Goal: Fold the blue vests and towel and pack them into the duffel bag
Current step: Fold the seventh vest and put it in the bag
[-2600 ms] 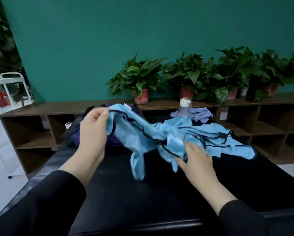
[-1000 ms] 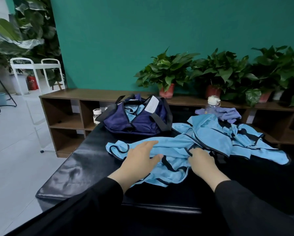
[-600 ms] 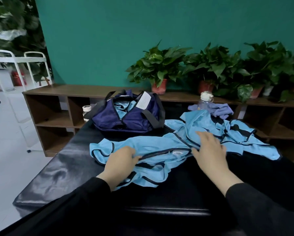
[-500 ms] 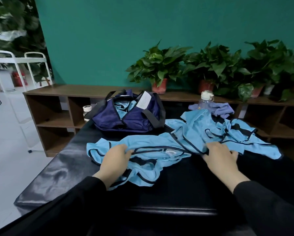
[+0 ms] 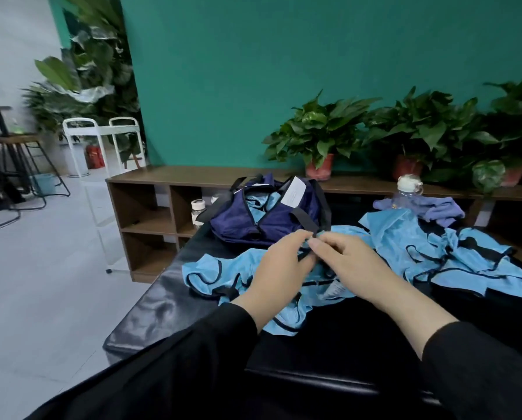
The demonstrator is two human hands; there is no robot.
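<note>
Black padded table [image 5: 168, 301] carries everything. Navy duffel bag [image 5: 262, 221] at 12 o'clock from the hands, unzipped, light blue cloth inside. Crumpled blue vest [image 5: 220, 272] lies under both hands; more vests [image 5: 453, 253] at 3 o'clock. Lilac towel [image 5: 441, 207] at 2 o'clock. Left hand [image 5: 279, 268] and right hand [image 5: 352, 265] meet fingertip to fingertip, each pinching the vest's dark trim.
</note>
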